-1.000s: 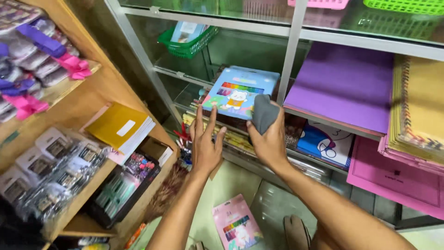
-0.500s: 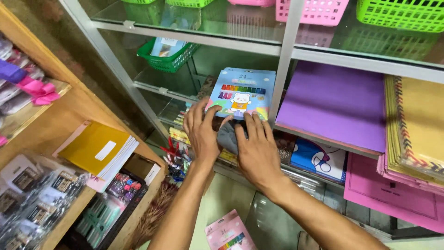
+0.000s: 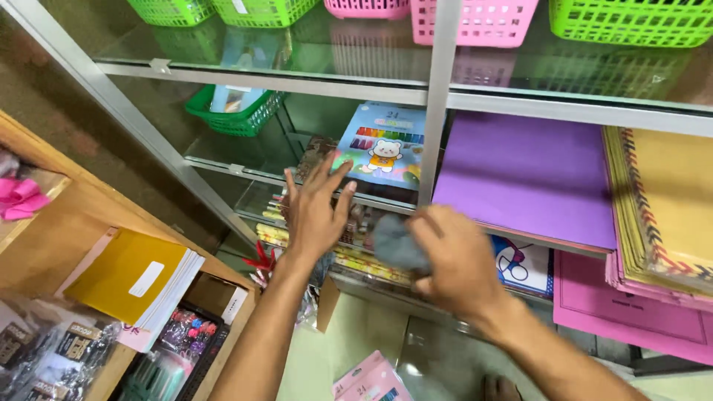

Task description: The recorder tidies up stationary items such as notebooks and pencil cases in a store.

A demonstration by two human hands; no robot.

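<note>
Right hand [image 3: 457, 263] is closed round a grey cloth [image 3: 397, 243], held against the glass shelf front below the crayon box [image 3: 382, 147]. Left hand [image 3: 316, 212] is spread flat and empty, on the glass just left of the cloth — the box lies above and behind both, nearer the left.

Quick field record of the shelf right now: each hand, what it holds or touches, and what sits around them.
Left hand: open, fingers spread, flat against the glass shelf front
Right hand: closed on a grey cloth, blurred
Behind the hands: blue crayon box with a bear picture
Right of the metal post: purple paper stack, yellow envelopes, pink sheets
Top shelf: green basket and pink basket
Left: yellow notebooks on a wooden rack
</note>
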